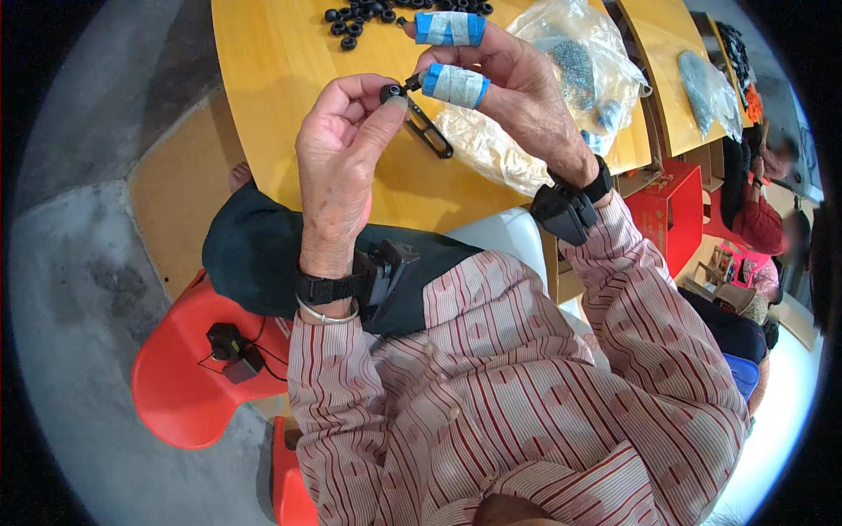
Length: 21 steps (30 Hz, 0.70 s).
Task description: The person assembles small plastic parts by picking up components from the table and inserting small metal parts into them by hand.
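Over the yellow table, my left hand (344, 145) pinches a small round black knob (391, 93) between thumb and fingers. A black slotted bar (428, 131) joins or touches the knob and slants down to the right of it. My right hand (517, 88) has blue and whitish tape round its thumb and a finger. Its thumb is at the upper end of the black piece and seems to press on it; the exact contact is hidden behind the tape. The other taped finger reaches out above. Both wrists wear black straps with small black devices.
Several small black round parts (351, 26) lie scattered at the table's far side. A clear plastic bag of small metal pieces (574, 66) rests by my right hand. Beyond are a red box (671, 215), a second bag (706, 92) and other people. A red seat (189, 377) is at left.
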{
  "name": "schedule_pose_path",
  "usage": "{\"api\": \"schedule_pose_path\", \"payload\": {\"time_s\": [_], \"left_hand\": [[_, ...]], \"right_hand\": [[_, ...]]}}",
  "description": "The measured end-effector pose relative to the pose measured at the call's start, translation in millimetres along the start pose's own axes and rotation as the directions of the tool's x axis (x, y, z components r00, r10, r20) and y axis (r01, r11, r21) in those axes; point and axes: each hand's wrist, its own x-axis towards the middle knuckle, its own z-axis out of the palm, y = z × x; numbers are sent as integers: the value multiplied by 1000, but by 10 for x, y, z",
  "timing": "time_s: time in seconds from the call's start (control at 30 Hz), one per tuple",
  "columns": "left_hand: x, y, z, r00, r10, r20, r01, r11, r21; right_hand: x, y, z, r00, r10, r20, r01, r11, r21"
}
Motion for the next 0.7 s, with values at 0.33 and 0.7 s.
{"api": "schedule_pose_path", "payload": {"time_s": [0.33,0.7], "left_hand": [[-3,-12,9,1000,-19,21,17,996,92],[0,-18,16,1000,12,19,-15,983,182]], "right_hand": [[22,-154,-32,992,111,61,-121,973,198],[82,-224,-109,989,-26,143,55,977,-204]]}}
